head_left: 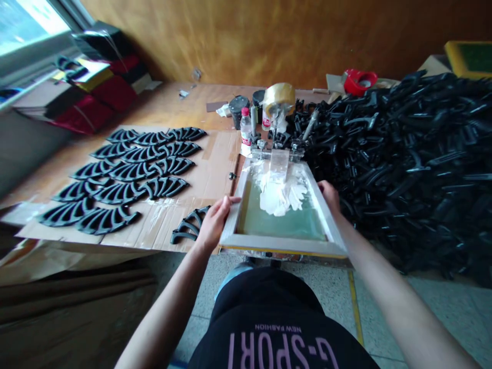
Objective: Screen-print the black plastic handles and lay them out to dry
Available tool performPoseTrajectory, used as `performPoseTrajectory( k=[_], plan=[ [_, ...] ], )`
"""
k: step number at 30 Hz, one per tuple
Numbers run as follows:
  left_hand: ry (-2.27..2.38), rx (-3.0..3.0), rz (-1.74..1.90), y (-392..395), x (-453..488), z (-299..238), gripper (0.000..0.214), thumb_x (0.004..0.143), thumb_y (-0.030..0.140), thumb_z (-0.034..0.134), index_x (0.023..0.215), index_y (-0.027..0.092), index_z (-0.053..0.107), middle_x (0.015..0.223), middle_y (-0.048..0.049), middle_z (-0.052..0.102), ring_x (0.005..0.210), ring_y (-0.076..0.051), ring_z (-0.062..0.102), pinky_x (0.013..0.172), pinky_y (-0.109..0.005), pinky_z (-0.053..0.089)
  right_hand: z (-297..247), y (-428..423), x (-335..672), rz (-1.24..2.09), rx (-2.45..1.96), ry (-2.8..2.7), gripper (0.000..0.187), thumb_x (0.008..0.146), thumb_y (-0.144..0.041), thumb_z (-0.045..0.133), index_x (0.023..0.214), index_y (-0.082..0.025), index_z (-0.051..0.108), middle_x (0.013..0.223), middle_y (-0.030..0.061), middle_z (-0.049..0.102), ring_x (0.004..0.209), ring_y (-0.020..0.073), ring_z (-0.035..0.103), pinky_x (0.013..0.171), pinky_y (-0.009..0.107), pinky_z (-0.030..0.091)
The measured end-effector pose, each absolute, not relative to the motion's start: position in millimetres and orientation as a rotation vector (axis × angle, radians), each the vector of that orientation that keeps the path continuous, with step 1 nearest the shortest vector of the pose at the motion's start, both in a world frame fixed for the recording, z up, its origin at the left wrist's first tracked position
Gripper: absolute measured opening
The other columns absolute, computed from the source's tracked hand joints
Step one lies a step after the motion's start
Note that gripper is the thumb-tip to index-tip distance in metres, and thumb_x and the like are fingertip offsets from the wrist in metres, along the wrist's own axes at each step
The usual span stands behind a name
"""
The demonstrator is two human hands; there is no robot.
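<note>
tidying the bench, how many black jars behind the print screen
2. One jar stands left of the bottle, the other jar just behind it, beside the tape roll. More could be hidden behind the tape roll.

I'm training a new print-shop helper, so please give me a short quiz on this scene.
1. True or false: the white ink lies inside the screen frame.
2. Where is the big heap of black plastic parts? A: right of the frame. B: on the window sill. C: under the person's feet.
3. What are the left hand and right hand both touching?

Key: 1 true; 2 A; 3 the screen frame.
</note>
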State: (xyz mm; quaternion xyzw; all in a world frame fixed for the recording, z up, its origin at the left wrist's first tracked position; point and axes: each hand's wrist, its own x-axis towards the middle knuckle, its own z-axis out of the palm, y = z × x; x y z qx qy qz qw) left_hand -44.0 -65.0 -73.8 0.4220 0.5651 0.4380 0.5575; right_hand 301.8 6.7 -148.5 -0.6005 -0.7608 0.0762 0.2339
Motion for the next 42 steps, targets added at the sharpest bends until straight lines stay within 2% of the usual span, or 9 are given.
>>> performPoseTrajectory(
  k=[3, 6, 11, 16, 23, 28, 32, 35, 42],
  plan=[
    [1.398, 0.919, 0.862, -82, -47, -127, 0.072, 0.078, 0.053, 0.067, 0.14, 0.02, 0.051, 0.079, -0.0025, 0.069, 0.065, -0.015, 0.061, 0.055, -0.023, 0.046, -125, 33, 289, 0.034, -1.701, -1.945, 0.04, 0.091, -0.032, 0.05, 0.127, -0.015, 0.051, 0.12, 0.0182, 0.055, 0.099, 0.0273, 0.056, 0.083, 0.045, 0.048],
    [1.486, 0.915, 0.817, -82, -45, -165, 0.083, 0.075, 0.048, 0.07, 0.148, 0.022, 0.04, 0.082, -0.0018, 0.07, 0.069, -0.017, 0.063, 0.06, -0.025, 0.049, -108, 47, 239, -0.015, -1.603, -2.148, 0.05, 0.078, -0.035, 0.072, 0.121, -0.016, 0.056, 0.125, 0.0168, 0.054, 0.113, 0.0315, 0.051, 0.091, 0.045, 0.045],
    [1.459, 0.937, 0.791, -76, -48, -187, 0.081, 0.077, 0.049, 0.068, 0.148, 0.022, 0.041, 0.089, -0.0036, 0.071, 0.073, -0.017, 0.065, 0.062, -0.024, 0.049, -113, 13, 196, 0.182, -1.539, -2.554, 0.006, 0.086, -0.016, 0.058, 0.089, -0.015, 0.062, 0.088, 0.0119, 0.065, 0.091, 0.0247, 0.057, 0.078, 0.034, 0.044],
    [1.46, 0.943, 0.775, -78, -50, -190, 0.079, 0.078, 0.054, 0.064, 0.146, 0.021, 0.042, 0.09, -0.0042, 0.07, 0.069, -0.015, 0.063, 0.057, -0.022, 0.046, -117, -32, 225, 0.219, -0.948, -2.855, 0.016, 0.082, -0.007, 0.05, 0.082, -0.017, 0.062, 0.083, 0.0073, 0.064, 0.082, 0.0204, 0.056, 0.068, 0.03, 0.039],
    [1.43, 0.909, 0.807, -79, -48, -186, 0.082, 0.076, 0.057, 0.066, 0.144, 0.018, 0.043, 0.087, -0.0055, 0.071, 0.074, -0.018, 0.065, 0.062, -0.025, 0.049, -129, -43, 222, -0.02, -1.022, -2.72, 0.023, 0.086, -0.007, 0.046, 0.093, -0.014, 0.066, 0.09, 0.0103, 0.066, 0.089, 0.0222, 0.055, 0.072, 0.032, 0.039],
    [1.45, 0.886, 0.786, -79, -47, -170, 0.084, 0.074, 0.059, 0.067, 0.143, 0.018, 0.044, 0.086, -0.0046, 0.07, 0.07, -0.017, 0.064, 0.059, -0.024, 0.048, -120, -37, 219, 0.147, -1.006, -2.708, 0.014, 0.087, -0.018, 0.057, 0.096, -0.017, 0.067, 0.088, 0.0078, 0.068, 0.086, 0.0206, 0.058, 0.072, 0.03, 0.041],
    [1.432, 0.925, 0.791, -78, -50, -131, 0.082, 0.077, 0.059, 0.065, 0.146, 0.02, 0.042, 0.09, -0.0043, 0.071, 0.07, -0.016, 0.063, 0.06, -0.024, 0.049, -78, 20, 210, 0.148, -1.439, -2.442, 0.047, 0.086, -0.035, 0.067, 0.13, -0.025, 0.056, 0.105, 0.0069, 0.069, 0.094, 0.0222, 0.061, 0.078, 0.031, 0.045],
    [1.421, 0.982, 0.859, -73, -50, -91, 0.071, 0.083, 0.065, 0.054, 0.139, 0.02, 0.052, 0.089, -0.0037, 0.071, 0.066, -0.015, 0.062, 0.057, -0.023, 0.047, -46, 58, 227, 0.116, -1.673, -2.277, 0.063, 0.083, -0.046, 0.069, 0.139, -0.027, 0.049, 0.11, 0.0079, 0.068, 0.094, 0.0236, 0.063, 0.078, 0.034, 0.045],
    [1.202, 1.14, 1.283, -21, -31, -20, 0.06, 0.092, 0.065, 0.033, 0.118, 0.019, 0.062, 0.089, -0.0063, 0.069, 0.069, -0.013, 0.063, 0.058, -0.024, 0.05, -57, 68, 316, 0.331, -1.917, -1.839, 0.036, 0.098, -0.03, 0.045, 0.121, -0.009, 0.061, 0.098, 0.0144, 0.07, 0.085, 0.0162, 0.06, 0.077, 0.031, 0.041]
  ],
)
